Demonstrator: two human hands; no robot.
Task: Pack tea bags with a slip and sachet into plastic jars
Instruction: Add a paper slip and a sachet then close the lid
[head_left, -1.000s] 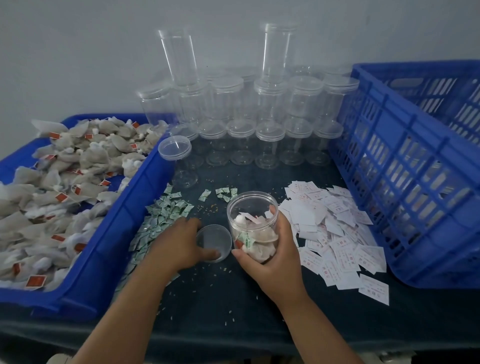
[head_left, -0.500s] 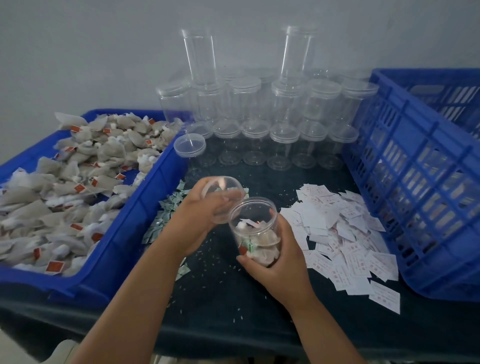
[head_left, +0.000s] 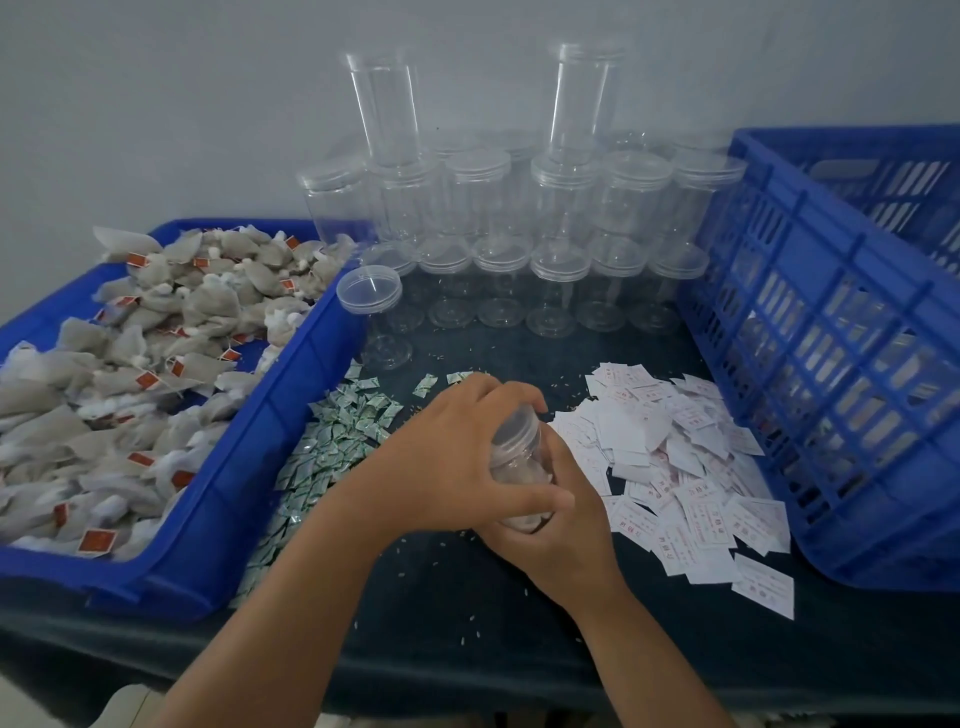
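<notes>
Jar (head_left: 521, 465) at the centre of the frame, lid end uppermost, caught between both hands. The left hand (head_left: 452, 457) comes in from the lower left and lies over the top. Its grip is curled round the clear lid (head_left: 513, 427), with the thumb stretched across the near side of the jar. The right hand (head_left: 566, 525) sits lower and to the right, its grip wrapped round the jar's body. Something pale shows through the plastic low down, but blur hides what it is.

Over on the left, a blue tray (head_left: 228, 467) is heaped with grey-white tea bags (head_left: 156, 364), red tags dotted among them. Just beside its wall, green-and-white sachets (head_left: 337, 441) spill across the dark tabletop (head_left: 467, 634). To the right of the hands lies a loose pile of white slips (head_left: 675, 457) with red print, running up to the foot of a blue slatted crate (head_left: 831, 395) at the right edge.

At upper centre, empty jars (head_left: 561, 208) stand in rows and tiers against the pale wall (head_left: 156, 104). Most are lidded, and two open-topped ones stand highest. One more lidded jar, the corner jar (head_left: 370, 291), stands close against the tray's far corner. Tiny pale grains speckle the tabletop near the hands.
</notes>
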